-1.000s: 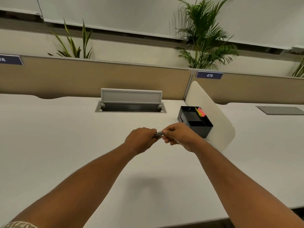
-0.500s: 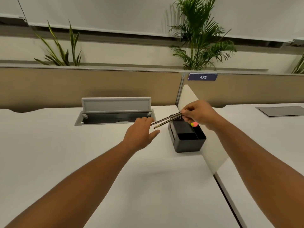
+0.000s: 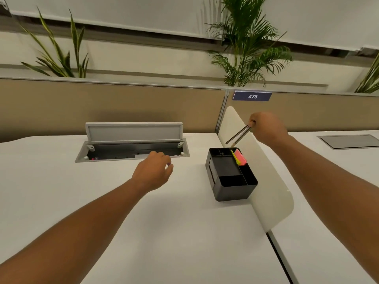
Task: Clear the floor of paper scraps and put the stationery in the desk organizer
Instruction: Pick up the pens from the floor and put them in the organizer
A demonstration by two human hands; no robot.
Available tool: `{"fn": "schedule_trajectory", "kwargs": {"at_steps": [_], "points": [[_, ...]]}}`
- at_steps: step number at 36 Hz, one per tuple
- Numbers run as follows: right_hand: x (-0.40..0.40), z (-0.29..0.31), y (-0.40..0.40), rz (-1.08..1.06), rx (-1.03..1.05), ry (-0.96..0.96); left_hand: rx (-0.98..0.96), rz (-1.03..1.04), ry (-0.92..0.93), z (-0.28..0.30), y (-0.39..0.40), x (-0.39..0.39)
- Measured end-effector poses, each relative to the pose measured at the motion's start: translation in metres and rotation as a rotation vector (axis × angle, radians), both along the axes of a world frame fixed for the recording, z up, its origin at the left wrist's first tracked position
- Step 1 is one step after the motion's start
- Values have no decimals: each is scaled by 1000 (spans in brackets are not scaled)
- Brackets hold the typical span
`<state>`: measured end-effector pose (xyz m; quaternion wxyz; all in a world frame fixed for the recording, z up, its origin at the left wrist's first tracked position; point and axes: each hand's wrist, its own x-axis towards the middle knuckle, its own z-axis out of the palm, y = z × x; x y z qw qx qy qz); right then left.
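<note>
A black desk organizer (image 3: 223, 190) with several compartments stands on the white desk (image 3: 164, 232) against a low cream divider. Pink and yellow sticky notes (image 3: 239, 158) stick up from its far right compartment. My right hand (image 3: 267, 129) is shut on two dark pencils (image 3: 239, 135), which slant down to the left with their tips just above the organizer's far edge. My left hand (image 3: 152, 171) hovers over the desk to the left of the organizer, fingers loosely curled, holding nothing. No floor or paper scraps are in view.
An open cable tray (image 3: 131, 152) with its grey lid raised is set into the desk behind my left hand. The cream divider (image 3: 266, 191) separates this desk from the neighbouring one. A tan partition (image 3: 102, 107) with a "475" label and plants stands behind.
My left hand let go of the pencils and drew back to the left. My right hand carried both pencils up and right, tilting their tips down over the organizer.
</note>
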<state>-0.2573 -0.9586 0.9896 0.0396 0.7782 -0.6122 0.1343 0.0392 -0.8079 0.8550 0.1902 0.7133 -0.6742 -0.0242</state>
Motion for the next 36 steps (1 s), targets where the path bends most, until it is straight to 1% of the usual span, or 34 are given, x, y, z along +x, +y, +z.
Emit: {"fn": "schedule_trajectory", "kwargs": {"at_steps": [3, 7, 14, 19, 23, 29, 36], "points": [[9, -4, -12, 21, 12, 59, -3, -5, -1, -3, -9, 4], [20, -10, -33, -1, 61, 106, -11, -8, -3, -8, -21, 10], [29, -28, -66, -55, 166, 256, 29, 33, 65, -23, -30, 22], [33, -39, -84, -41, 187, 372, 45, 30, 63, -35, -26, 32], [40, -46, -95, -36, 189, 428, 49, 69, 75, -38, -27, 41], [47, -60, -103, -57, 207, 440, 57, 89, 101, -41, -30, 47], [50, -85, -95, -29, 276, 291, 44, 75, 108, -37, -32, 39]]}}
